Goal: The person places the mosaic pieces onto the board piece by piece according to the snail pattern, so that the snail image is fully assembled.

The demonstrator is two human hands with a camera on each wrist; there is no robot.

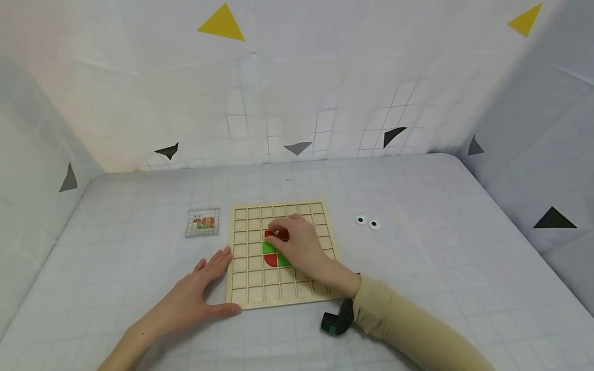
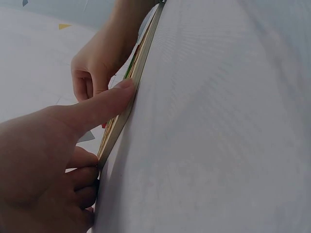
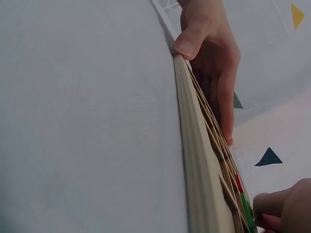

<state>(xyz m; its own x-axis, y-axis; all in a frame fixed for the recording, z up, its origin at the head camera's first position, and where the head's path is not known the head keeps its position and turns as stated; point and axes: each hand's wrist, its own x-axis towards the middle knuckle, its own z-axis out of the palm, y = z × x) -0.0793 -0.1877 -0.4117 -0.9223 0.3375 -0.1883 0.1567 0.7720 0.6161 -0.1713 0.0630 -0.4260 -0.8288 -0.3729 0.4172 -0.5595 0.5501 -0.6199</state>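
Observation:
A square wooden grid board point(image 1: 256, 293) lies flat on the table. In its middle cells sit a green tile point(image 1: 268, 247), a red quarter-round tile point(image 1: 270, 260) and another green tile point(image 1: 284, 259), partly under my right hand point(image 1: 301, 242). Thumb and forefinger of that hand pinch a small red tile point(image 1: 268, 234) at a cell above the green one. More red shows beneath the palm. My left hand point(image 1: 197, 290) spreads along the board's left side, fingertips at the edge and thumb on the near left corner. The left wrist view shows this thumb point(image 2: 104, 104) across the board's rim.
Left of the board lies a small card point(image 1: 203, 222) with a gridded red, green and orange figure. Two eye discs point(image 1: 367, 222) are on the right. A black curved object point(image 1: 338, 318) shows by the right cuff, and a red bit point(image 1: 358, 273) peeks out beside the wrist.

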